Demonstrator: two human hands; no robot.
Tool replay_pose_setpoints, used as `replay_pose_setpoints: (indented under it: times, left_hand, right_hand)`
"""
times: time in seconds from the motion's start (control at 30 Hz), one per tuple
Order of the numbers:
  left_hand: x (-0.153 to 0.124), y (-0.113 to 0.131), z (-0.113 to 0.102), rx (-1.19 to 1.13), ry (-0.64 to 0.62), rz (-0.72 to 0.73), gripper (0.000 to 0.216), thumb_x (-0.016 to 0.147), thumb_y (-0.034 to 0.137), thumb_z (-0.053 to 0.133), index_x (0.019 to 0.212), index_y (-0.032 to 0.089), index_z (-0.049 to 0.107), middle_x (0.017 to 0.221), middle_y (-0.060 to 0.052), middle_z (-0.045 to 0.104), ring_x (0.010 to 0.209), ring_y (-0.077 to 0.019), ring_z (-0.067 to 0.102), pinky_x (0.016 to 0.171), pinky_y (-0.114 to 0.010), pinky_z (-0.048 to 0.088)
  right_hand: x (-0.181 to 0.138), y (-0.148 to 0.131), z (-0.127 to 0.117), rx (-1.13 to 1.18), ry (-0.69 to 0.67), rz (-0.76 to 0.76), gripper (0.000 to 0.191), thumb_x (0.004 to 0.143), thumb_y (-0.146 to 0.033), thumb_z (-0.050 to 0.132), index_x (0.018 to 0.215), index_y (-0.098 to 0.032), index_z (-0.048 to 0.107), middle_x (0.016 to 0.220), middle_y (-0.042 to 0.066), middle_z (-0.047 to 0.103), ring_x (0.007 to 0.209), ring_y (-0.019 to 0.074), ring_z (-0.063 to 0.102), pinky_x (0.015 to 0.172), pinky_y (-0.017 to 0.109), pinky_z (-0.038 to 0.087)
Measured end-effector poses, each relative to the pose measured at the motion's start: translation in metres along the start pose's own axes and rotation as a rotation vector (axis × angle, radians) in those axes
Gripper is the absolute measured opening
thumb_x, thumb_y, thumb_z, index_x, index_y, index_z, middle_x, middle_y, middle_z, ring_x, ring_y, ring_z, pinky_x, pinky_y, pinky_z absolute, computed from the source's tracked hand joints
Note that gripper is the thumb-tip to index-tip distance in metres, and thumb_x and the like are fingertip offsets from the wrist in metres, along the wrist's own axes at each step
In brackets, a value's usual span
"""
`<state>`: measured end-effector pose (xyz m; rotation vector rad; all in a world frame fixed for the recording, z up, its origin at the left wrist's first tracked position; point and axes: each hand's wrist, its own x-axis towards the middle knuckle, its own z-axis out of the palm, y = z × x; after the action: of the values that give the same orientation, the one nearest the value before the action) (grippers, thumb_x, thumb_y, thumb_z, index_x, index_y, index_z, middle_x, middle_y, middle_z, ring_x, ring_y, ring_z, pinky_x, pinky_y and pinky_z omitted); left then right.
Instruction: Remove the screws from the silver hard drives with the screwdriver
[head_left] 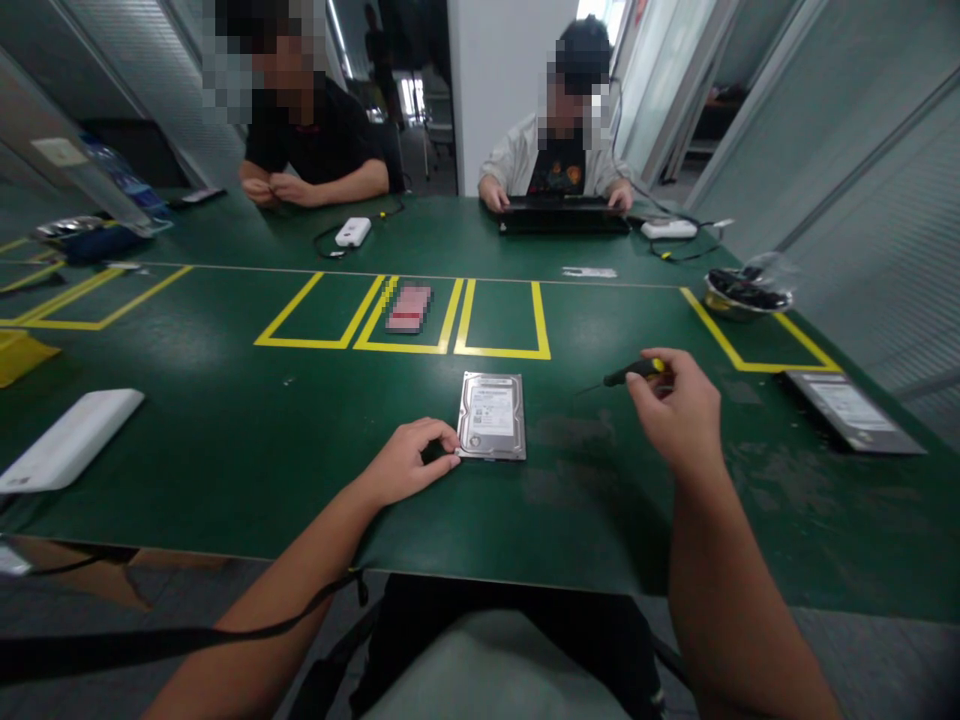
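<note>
A silver hard disk drive (492, 416) lies flat on the green table (225, 440) in front of me, label up. My left hand (409, 462) rests at its near left corner, fingers curled and pinching that corner. My right hand (675, 410) hovers to the right of the drive, closed on a small screwdriver (634, 374) with a black and yellow handle; its thin tip points left toward the drive but stays apart from it.
Yellow taped boxes (405, 345) mark the table beyond the drive, one holding a pink item (409, 308). A white flat device (71, 438) lies left, a dark tray (855, 410) and a metal bowl (746, 295) right. Two people sit across, one at a keyboard (562, 215).
</note>
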<state>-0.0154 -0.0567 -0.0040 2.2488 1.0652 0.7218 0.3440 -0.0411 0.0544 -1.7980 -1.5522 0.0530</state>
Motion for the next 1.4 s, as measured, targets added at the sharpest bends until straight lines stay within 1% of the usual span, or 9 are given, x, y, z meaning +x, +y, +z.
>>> replay_pose_setpoints:
  times: [0.1,0.23,0.37,0.63,0.77,0.87,1.0,1.13,1.4]
  left_hand:
    - [-0.001,0.000,0.000,-0.010,-0.002,-0.003,0.010,0.086,0.025,0.063,0.093,0.018,0.063,0.090,-0.002,0.067,0.084,-0.0158,0.062,0.078,-0.029,0.047]
    - [0.000,0.000,0.000,-0.010,-0.010,-0.011,0.011,0.085,0.024,0.065,0.094,0.018,0.063,0.090,-0.002,0.067,0.085,-0.0156,0.062,0.078,-0.028,0.046]
    - [0.000,0.000,0.000,-0.007,-0.012,-0.025,0.013,0.085,0.026,0.065,0.095,0.018,0.063,0.090,-0.002,0.067,0.085,-0.0158,0.061,0.079,-0.028,0.045]
    - [0.000,0.000,0.000,-0.019,-0.014,-0.032,0.014,0.084,0.027,0.066,0.095,0.018,0.063,0.089,-0.001,0.067,0.084,-0.0151,0.061,0.078,-0.027,0.044]
    - [0.001,0.001,-0.001,-0.022,-0.014,-0.035,0.014,0.085,0.028,0.065,0.095,0.018,0.064,0.089,-0.002,0.067,0.083,-0.0154,0.061,0.077,-0.027,0.044]
    - [0.002,0.002,-0.001,-0.024,-0.013,-0.035,0.015,0.084,0.028,0.066,0.094,0.017,0.064,0.088,-0.002,0.067,0.083,-0.0155,0.061,0.076,-0.027,0.045]
    - [0.002,0.002,-0.001,-0.035,-0.009,-0.035,0.016,0.084,0.029,0.066,0.094,0.017,0.064,0.088,-0.002,0.067,0.082,-0.0154,0.062,0.076,-0.027,0.046]
    - [0.001,0.001,-0.002,-0.048,-0.016,-0.040,0.016,0.085,0.029,0.066,0.094,0.017,0.064,0.088,-0.002,0.067,0.083,-0.0154,0.062,0.076,-0.027,0.046]
    - [0.002,0.000,-0.002,-0.050,-0.010,-0.014,0.011,0.085,0.027,0.064,0.090,0.017,0.062,0.087,-0.002,0.066,0.081,-0.0149,0.061,0.076,-0.027,0.045]
  right_hand:
    - [-0.001,-0.017,-0.003,0.201,0.058,-0.053,0.037,0.082,-0.036,0.060,0.115,-0.019,0.058,0.081,0.001,0.057,0.067,0.0139,0.053,0.067,0.030,0.048]
    - [-0.002,-0.045,-0.008,0.376,0.089,-0.157,0.035,0.087,-0.033,0.057,0.118,-0.018,0.058,0.094,0.005,0.062,0.073,0.0133,0.057,0.069,0.029,0.050]
    - [0.000,-0.066,-0.008,0.428,0.103,-0.294,0.032,0.090,-0.031,0.056,0.119,-0.018,0.059,0.104,0.007,0.065,0.083,0.0159,0.062,0.074,0.033,0.052]
    - [-0.002,-0.106,0.007,0.444,0.002,-0.663,0.036,0.092,-0.030,0.057,0.126,-0.019,0.056,0.113,0.008,0.069,0.095,0.0190,0.067,0.086,0.035,0.055]
    - [-0.010,-0.125,0.017,0.440,0.046,-0.861,0.039,0.094,-0.030,0.057,0.131,-0.021,0.052,0.119,0.008,0.068,0.100,0.0180,0.068,0.089,0.033,0.056]
    - [-0.015,-0.133,0.026,0.458,0.076,-0.980,0.033,0.094,-0.028,0.057,0.127,-0.021,0.053,0.114,0.005,0.070,0.101,0.0165,0.068,0.089,0.031,0.056]
    - [-0.019,-0.136,0.034,0.493,0.099,-1.011,0.034,0.093,-0.027,0.059,0.125,-0.020,0.052,0.108,0.004,0.071,0.097,0.0153,0.068,0.087,0.029,0.057]
    - [-0.021,-0.135,0.037,0.533,0.109,-0.961,0.036,0.093,-0.029,0.059,0.128,-0.023,0.050,0.109,0.004,0.071,0.094,0.0155,0.069,0.083,0.028,0.058]
    - [-0.026,-0.131,0.055,0.564,0.075,-0.915,0.037,0.092,-0.030,0.062,0.126,-0.021,0.052,0.109,0.005,0.071,0.097,0.0150,0.069,0.086,0.027,0.058]
